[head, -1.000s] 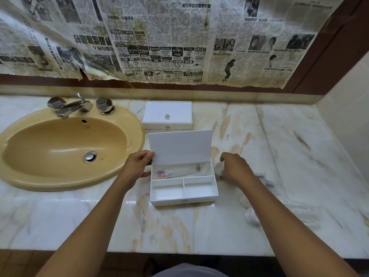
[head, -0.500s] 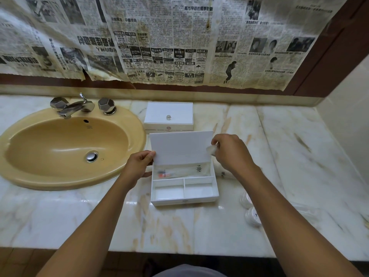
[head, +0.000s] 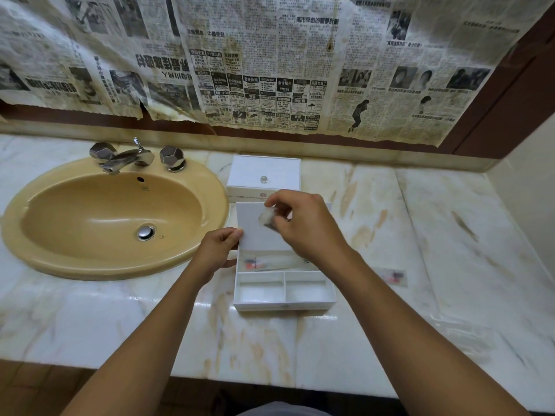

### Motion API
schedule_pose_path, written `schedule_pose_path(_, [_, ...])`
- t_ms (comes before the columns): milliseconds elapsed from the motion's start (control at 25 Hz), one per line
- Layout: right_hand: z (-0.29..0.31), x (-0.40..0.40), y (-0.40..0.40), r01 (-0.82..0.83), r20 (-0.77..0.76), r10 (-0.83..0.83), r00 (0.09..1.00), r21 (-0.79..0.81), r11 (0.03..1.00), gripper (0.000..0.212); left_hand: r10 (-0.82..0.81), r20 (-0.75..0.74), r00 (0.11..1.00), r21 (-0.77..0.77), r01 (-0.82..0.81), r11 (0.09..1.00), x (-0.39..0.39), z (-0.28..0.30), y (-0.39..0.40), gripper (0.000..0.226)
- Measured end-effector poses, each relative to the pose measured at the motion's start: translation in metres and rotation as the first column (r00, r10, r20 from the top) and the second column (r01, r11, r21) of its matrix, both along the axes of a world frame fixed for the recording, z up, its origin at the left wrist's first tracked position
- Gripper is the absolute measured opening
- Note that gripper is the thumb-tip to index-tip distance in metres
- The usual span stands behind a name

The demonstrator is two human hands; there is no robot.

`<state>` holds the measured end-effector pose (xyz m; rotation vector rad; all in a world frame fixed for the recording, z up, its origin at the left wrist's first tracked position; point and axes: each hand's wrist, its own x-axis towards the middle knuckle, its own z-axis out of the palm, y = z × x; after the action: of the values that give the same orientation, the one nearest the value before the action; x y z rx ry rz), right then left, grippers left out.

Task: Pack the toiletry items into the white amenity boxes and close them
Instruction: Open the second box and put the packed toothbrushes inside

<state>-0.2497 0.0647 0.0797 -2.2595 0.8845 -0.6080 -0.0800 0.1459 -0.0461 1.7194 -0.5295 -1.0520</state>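
Open white amenity box (head: 284, 288) stands mid-countertop (head: 390, 325) near the front edge, lid upright, a wrapped item (head: 270, 263) in its rear compartment; left hand (head: 217, 250) pinches the lid's left edge, right hand (head: 306, 228) holds a small blurred packet (head: 266, 218) above the box.

I count two white amenity boxes (head: 284, 291) (head: 263, 178), two clear toiletry packets (head: 271, 262) (head: 392, 277), one small wrapped item (head: 266, 218) between my fingers, one sink (head: 114, 217).
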Motion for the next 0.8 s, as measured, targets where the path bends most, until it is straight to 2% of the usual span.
schedule_pose_path(160, [-0.013,0.012,0.009,-0.075,0.009,0.075,0.997,0.002,0.997,0.020,-0.015,0.013,1.000,-0.011,0.015,1.000,-0.001,0.004,0.002,0.022])
schedule_pose_path(320, [-0.021,0.020,0.018,-0.161,0.082,0.162,0.983,-0.023,0.987,0.017,-0.029,0.049,0.998,-0.017,0.030,0.999,-0.004,0.010,0.003,0.019])
schedule_pose_path(520, [-0.024,0.025,0.030,-0.241,0.117,0.255,0.960,-0.117,0.963,0.018,-0.057,0.114,0.992,-0.016,0.060,0.998,-0.005,0.014,0.005,0.025])
schedule_pose_path(800, [-0.060,0.020,0.012,-0.164,-0.235,0.160,0.959,0.003,0.986,0.019,-0.050,0.064,0.997,-0.022,0.052,0.998,-0.004,0.008,0.001,0.024])
